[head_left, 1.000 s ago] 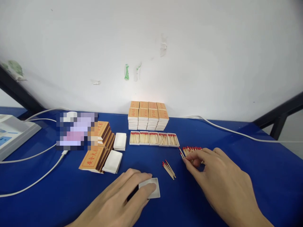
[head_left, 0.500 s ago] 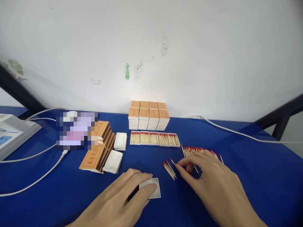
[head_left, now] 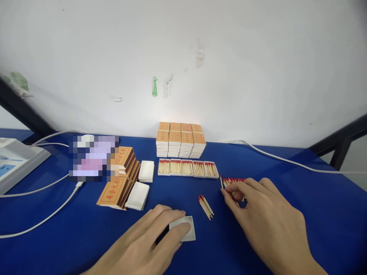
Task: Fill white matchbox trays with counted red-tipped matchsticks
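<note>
My left hand (head_left: pixel 149 238) holds an empty white matchbox tray (head_left: pixel 187 233) low on the table, with a finger reaching inside it. Between the hands lies a small bundle of loose matches (head_left: pixel 205 208), red heads pointing away from me. My right hand (head_left: pixel 266 217) is at the edge of a pile of loose matches (head_left: pixel 233 181), much of which it hides. Its thumb and forefinger pinch the lower end of a single match (head_left: pixel 221 182). Beyond, several trays filled with matches (head_left: pixel 187 168) stand side by side in a row.
Behind the filled trays, closed matchboxes (head_left: pixel 180 137) are stacked against the wall. To the left are piled orange matchbox sleeves (head_left: pixel 113 193) and stacked white trays (head_left: pixel 137 195). A blurred-out phone (head_left: pixel 91 158), white cables (head_left: pixel 37 231) and a white device (head_left: pixel 20 162) occupy the far left.
My right hand has moved right from the small bundle to the match pile. The match it held now lies with the bundle, and its fingers pinch another. My left hand stays put.
</note>
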A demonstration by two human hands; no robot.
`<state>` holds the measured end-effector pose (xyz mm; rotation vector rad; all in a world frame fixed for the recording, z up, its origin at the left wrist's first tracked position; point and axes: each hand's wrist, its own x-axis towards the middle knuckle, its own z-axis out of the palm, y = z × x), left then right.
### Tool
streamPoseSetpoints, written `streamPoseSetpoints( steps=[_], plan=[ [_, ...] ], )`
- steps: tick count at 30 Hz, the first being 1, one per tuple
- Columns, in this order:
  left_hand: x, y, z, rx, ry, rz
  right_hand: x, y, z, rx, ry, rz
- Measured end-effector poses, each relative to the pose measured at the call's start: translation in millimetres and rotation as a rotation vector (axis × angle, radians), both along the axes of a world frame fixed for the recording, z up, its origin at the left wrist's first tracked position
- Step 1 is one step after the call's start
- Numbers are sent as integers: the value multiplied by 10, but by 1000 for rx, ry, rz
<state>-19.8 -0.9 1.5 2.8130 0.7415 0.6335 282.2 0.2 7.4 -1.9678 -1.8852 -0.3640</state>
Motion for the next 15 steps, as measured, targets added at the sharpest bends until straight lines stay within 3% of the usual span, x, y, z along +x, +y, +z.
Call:
streamPoseSetpoints(
  steps=[10,15],
  plan=[
    [-12,-11,13,-1,-28,16,-29,42,12,41,-54,-15],
    [-13,7,99,1,9,-24,-33,25,-19,34,-50,-6]
  ],
)
